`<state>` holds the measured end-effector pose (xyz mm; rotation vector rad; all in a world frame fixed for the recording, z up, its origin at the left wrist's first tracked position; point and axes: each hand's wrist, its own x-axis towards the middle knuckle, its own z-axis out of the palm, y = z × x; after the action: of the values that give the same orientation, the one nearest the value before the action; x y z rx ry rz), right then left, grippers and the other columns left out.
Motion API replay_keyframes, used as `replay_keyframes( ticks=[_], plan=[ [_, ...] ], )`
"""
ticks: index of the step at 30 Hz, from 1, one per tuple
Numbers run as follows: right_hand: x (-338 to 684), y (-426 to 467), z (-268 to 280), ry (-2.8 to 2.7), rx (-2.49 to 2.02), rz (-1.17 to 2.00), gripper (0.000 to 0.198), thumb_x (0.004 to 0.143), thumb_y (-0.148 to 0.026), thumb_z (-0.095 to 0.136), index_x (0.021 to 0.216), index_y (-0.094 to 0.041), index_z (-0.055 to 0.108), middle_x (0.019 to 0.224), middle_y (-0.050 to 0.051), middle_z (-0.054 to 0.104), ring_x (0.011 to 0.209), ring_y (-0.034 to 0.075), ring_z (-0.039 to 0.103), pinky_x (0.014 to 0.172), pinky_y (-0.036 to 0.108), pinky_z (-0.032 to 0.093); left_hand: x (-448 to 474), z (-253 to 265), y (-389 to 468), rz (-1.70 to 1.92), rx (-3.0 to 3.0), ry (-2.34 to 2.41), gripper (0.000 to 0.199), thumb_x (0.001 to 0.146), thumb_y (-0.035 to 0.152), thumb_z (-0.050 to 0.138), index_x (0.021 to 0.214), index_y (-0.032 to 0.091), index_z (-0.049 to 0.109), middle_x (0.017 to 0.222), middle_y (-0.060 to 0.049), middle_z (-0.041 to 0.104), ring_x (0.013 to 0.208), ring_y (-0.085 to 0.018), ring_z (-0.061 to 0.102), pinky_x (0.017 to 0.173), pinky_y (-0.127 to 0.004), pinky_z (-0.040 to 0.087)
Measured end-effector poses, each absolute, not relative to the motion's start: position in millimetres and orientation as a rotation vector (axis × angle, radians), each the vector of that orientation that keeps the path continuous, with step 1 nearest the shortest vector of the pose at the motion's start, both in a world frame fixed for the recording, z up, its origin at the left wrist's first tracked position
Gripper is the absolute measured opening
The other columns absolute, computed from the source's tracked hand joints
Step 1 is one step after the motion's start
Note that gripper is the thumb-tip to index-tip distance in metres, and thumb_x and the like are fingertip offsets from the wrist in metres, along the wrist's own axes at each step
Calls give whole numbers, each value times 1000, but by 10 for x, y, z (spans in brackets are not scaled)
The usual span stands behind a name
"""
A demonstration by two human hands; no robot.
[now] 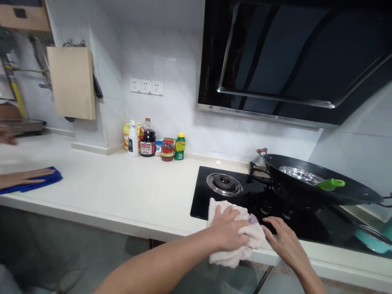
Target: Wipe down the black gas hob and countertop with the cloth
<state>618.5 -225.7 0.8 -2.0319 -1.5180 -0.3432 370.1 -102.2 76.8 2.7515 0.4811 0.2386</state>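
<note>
My left hand (229, 228) presses on a pale, crumpled cloth (226, 255), with its fingers bent into the fabric. The cloth lies over the front left edge of the black gas hob (200, 200), and part of it hangs past the counter's front edge. Just to the right, my right hand (281, 237) rests at the hob's front edge with its fingers apart. Its fingertips are close to the cloth; whether they touch it I cannot tell. Behind the cloth is the left burner (224, 183).
A large black wok (358, 192) holding a metal strainer (298, 174) with a green handle stands on the right burner. Seasoning bottles (148, 139) line the wall. At the left, another person's hand (30, 178) lies on a blue cloth (55, 175). A range hood (275, 110) overhangs the hob.
</note>
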Motion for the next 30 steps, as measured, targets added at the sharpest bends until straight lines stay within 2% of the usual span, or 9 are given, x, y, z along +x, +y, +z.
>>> replay_keyframes(
  ticks=[4,9,15,18,25,30],
  plan=[
    [6241,-2267,-6,-1552,-2035,-304,36,96,-45,45,122,-29,63,131,7,62,120,25,62,106,46,47,4032,776,-1110,190,2731,454,68,91,60,47,154,34,47,166,-13,35,156,-39,16,118,-72,1],
    [6264,-2266,-33,-1543,-2018,-332,41,98,-53,43,122,-29,66,131,7,63,124,26,61,108,45,47,3768,744,-938,223,2746,469,63,92,56,45,153,38,47,167,-6,35,156,-36,18,120,-69,3],
    [6269,-2272,-78,-1517,-2019,-372,44,97,-56,45,123,-29,68,132,6,65,125,27,62,112,47,46,3069,713,-485,285,2765,664,62,87,54,60,148,42,53,165,-4,40,154,-34,27,122,-63,13],
    [6261,-2266,-80,-1503,-2018,-369,44,97,-57,44,123,-30,67,132,6,65,125,27,61,113,49,45,2745,724,-285,267,2749,767,65,86,51,64,149,42,51,166,-4,37,154,-35,27,121,-61,20],
    [6176,-2244,28,-1464,-2005,-320,47,99,-59,39,116,-26,68,126,9,67,121,28,62,111,49,44,2522,809,-254,246,2790,850,61,93,46,56,153,37,48,168,-7,34,155,-32,26,123,-60,17],
    [6043,-2283,135,-1421,-1952,-239,50,102,-56,29,120,-26,65,126,9,68,118,26,62,110,48,44,2904,770,-502,313,2920,642,60,95,43,54,154,40,44,164,-4,42,152,-34,30,123,-59,19]
  ],
)
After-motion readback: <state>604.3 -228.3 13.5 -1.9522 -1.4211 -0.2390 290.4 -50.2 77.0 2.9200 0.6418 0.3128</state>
